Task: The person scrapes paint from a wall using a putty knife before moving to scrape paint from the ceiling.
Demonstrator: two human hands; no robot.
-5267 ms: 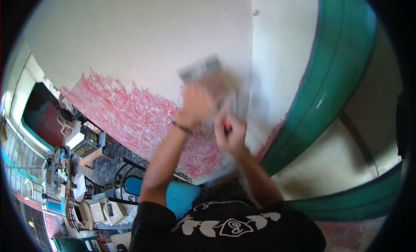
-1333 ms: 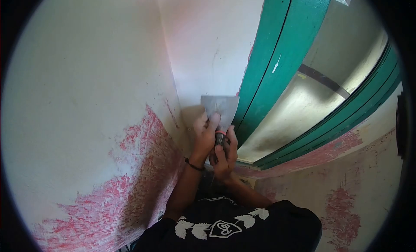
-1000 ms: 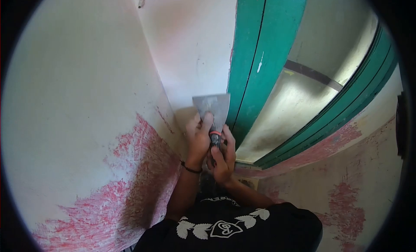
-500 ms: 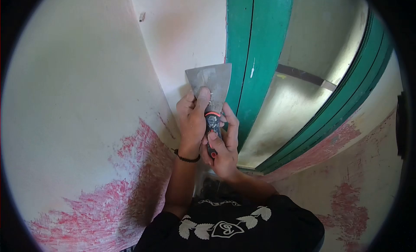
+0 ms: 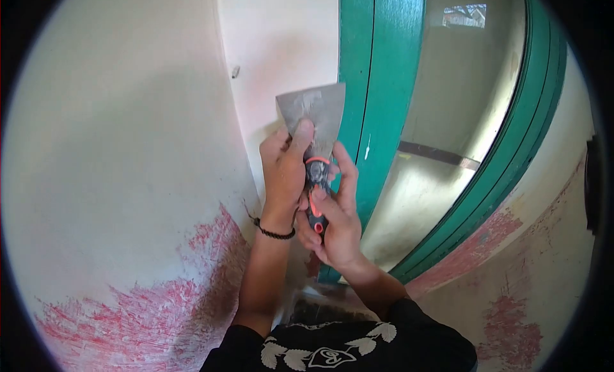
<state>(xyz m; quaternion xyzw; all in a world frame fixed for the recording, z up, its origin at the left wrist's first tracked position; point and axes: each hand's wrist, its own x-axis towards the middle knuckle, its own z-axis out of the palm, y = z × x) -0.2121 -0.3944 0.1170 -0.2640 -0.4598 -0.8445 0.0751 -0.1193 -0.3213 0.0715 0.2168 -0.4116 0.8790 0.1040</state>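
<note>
A wide putty knife [image 5: 327,110] with a flat grey metal blade is held up in front of me, blade edge upward. Its dark handle with orange-red parts [image 5: 316,207] points down toward my chest. My left hand [image 5: 283,174], with a dark braided band at the wrist, pinches the lower blade, thumb on the near face and fingers behind. Around the handle, my right hand [image 5: 336,221] is closed, its thumb pressed on the near side. Pale residue marks the blade near my left thumb.
On the left, a whitish wall [image 5: 128,148] has scraped red-pink patches [image 5: 147,314] low down. A green wooden frame [image 5: 390,84] stands ahead, beside a glass pane [image 5: 467,97]. More scraped red wall [image 5: 511,327] shows at lower right. A small plug [image 5: 235,72] sticks out of the wall.
The view has tilted upward, so more of the pane's top shows. Both hands still hold the putty knife, which sits slightly higher in view, with more of the handle's orange part uncovered.
</note>
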